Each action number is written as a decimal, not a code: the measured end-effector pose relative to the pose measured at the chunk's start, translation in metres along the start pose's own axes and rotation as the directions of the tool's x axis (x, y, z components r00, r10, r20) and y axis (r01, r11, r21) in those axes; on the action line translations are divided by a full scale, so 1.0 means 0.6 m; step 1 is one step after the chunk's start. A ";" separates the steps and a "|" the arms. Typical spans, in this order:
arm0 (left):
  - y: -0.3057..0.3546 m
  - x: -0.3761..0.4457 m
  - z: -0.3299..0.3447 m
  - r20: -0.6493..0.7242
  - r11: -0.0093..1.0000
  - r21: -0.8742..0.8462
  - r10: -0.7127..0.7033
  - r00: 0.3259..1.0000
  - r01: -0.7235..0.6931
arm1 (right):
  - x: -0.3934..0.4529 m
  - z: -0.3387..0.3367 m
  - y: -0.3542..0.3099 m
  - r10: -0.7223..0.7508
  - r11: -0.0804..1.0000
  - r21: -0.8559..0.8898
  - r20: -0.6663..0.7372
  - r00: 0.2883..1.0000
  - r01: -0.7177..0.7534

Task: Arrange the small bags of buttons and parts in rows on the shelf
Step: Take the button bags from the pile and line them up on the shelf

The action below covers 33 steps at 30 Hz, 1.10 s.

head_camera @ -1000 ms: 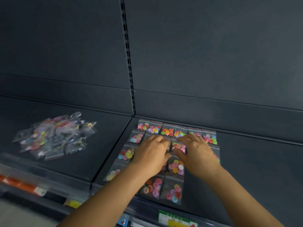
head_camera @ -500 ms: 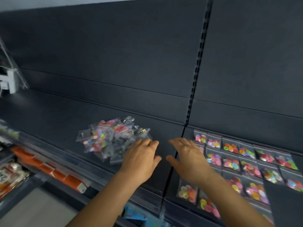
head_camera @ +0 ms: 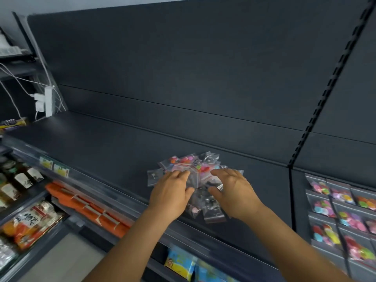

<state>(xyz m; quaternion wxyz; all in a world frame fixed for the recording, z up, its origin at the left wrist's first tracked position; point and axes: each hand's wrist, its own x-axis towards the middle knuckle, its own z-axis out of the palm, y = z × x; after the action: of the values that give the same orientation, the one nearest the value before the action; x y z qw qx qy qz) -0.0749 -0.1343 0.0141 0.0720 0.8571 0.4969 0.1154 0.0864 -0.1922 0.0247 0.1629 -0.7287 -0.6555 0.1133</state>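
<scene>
Hands are spread palm-down over the loose heap of bags (head_camera: 195, 169) at frame centre: left hand (head_camera: 173, 194) and right hand (head_camera: 234, 192) wide, nothing gripped. Arranged rows (head_camera: 343, 216) are seen lower right on the shelf (head_camera: 101, 143).

Bare forearms, no sleeves; both grips ungloved

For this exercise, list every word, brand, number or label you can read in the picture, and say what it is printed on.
Nothing can be quoted with confidence.
Snack packet, lower left: large white characters, too blurred to read.
Shelf-edge price tags: print too small.
Bottle labels: blurred.
Blue packets, below the shelf: a picture, no legible text.
Small bags under both hands: no text visible.
</scene>
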 end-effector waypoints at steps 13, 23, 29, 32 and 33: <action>-0.052 0.074 0.039 0.023 0.988 -0.065 -0.141 0.990 0.143 | 0.091 0.036 -0.012 0.223 0.975 -0.022 0.070 0.972 -0.222; -0.052 0.091 0.044 -0.066 0.908 -0.352 -0.265 0.962 0.226 | 0.118 0.031 0.001 0.302 0.923 0.256 -0.016 0.953 -0.288; -0.043 0.089 0.019 -0.073 0.842 -0.515 -0.231 0.970 0.161 | 0.114 0.007 0.012 0.309 0.869 0.448 -0.156 0.938 -0.212; -0.025 0.087 0.002 -0.065 0.779 -0.616 -0.197 0.978 0.116 | 0.102 -0.015 0.008 0.299 0.838 0.524 -0.212 0.931 -0.150; -0.017 0.087 -0.003 -0.064 0.758 -0.645 -0.182 0.981 0.099 | 0.097 -0.023 0.007 0.299 0.824 0.550 -0.223 0.928 -0.133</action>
<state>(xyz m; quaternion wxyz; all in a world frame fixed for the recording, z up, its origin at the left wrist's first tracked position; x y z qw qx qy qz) -0.0588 -0.0840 0.0202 0.3365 0.7330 0.4945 0.3240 0.1020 -0.1362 0.0385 0.4393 -0.7347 -0.4791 0.1942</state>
